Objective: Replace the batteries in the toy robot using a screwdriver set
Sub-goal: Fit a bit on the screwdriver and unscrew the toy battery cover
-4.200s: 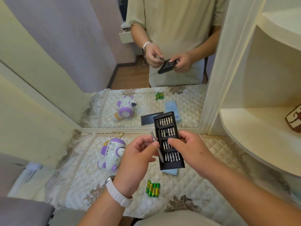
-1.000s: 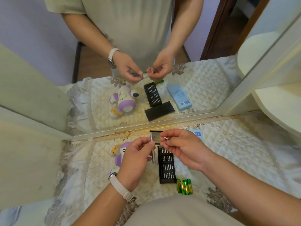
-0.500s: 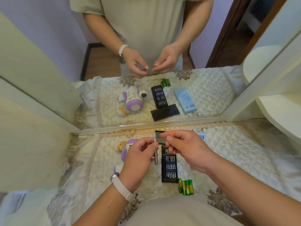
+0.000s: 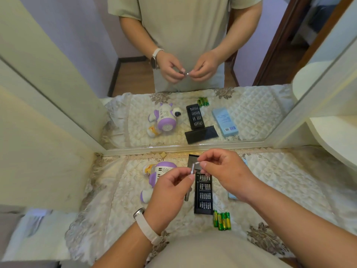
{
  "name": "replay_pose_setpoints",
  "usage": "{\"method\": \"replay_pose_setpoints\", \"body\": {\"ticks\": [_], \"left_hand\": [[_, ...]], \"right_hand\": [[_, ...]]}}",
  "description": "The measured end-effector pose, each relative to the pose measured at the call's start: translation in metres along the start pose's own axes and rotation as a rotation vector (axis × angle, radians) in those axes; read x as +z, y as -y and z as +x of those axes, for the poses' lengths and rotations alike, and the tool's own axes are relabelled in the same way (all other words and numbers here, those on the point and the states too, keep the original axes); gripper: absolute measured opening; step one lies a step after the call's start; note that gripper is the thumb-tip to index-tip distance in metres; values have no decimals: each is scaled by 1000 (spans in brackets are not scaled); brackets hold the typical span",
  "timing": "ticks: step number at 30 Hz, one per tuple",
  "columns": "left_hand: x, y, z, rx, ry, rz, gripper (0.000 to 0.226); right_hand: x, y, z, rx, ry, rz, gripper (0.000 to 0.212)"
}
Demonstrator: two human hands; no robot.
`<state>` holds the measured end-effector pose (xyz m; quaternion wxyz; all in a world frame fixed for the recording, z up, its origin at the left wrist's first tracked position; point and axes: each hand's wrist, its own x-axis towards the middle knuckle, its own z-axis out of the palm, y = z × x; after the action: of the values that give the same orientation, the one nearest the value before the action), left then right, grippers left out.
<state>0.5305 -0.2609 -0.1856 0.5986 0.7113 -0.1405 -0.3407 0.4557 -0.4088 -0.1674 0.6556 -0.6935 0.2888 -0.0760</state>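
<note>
Fingertips of left hand (image 4: 170, 192) pinch silver screwdriver handle (image 4: 191, 170), held upright above black bit tray (image 4: 203, 192). Right hand (image 4: 226, 173) fingers narrow, nipping small bit (image 4: 199, 163) at handle's top end. Toy robot (image 4: 154, 176), white and purple, lies left of tray, partly hidden behind left hand. Green batteries (image 4: 222, 220) near tray's near end. Bit tip too small to read.

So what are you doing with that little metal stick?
The left hand holds a slim metal screwdriver handle upright, and the right hand is bringing a tiny bit to its top end. The open bit case lies on the quilted cloth, with the purple-and-white toy robot lying untouched to its left. Four green batteries wait nearby.
</note>
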Motion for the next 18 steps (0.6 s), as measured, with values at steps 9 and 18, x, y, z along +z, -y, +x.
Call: {"method": "replay_pose_setpoints", "body": {"ticks": [9,18], "left_hand": [[0,-4,-9,-7,33,22,15],[-5,-2,-15,22,71,46,17]], "right_hand": [[-4,2,-11,-75,27,-91,21],[0,1,-21,-56,-37,-88,20]]}}
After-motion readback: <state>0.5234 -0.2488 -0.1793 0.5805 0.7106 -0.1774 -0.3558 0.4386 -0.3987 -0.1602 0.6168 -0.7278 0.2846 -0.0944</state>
